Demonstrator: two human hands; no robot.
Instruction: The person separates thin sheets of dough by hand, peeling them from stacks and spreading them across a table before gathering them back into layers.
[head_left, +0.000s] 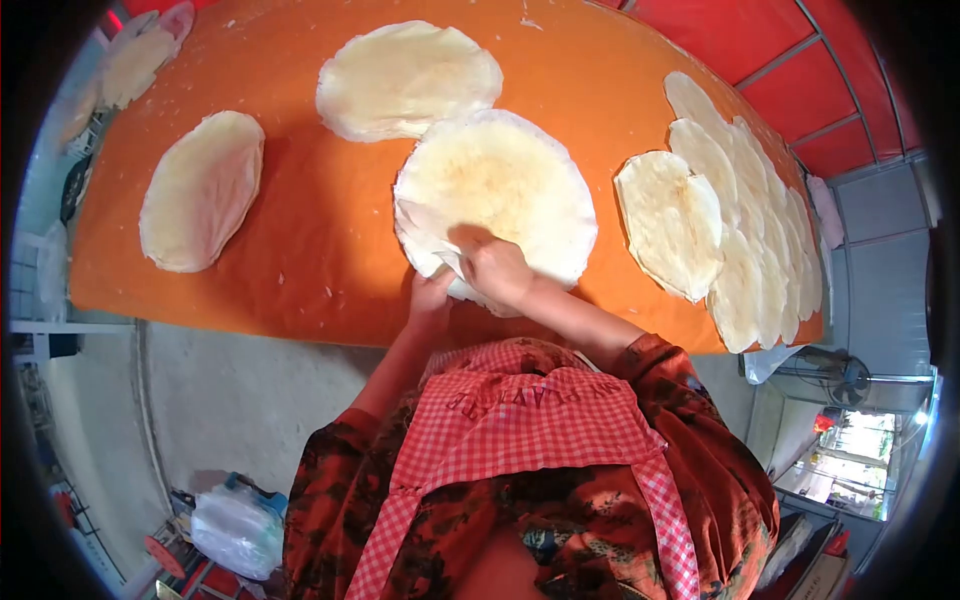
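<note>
Orange table [320,240], grey floor [215,400], flatbreads [500,180] perhaps

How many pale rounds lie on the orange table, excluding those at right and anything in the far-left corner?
3: the middle round, the far round just beyond it, and the left round. More may be hidden underneath.
</note>
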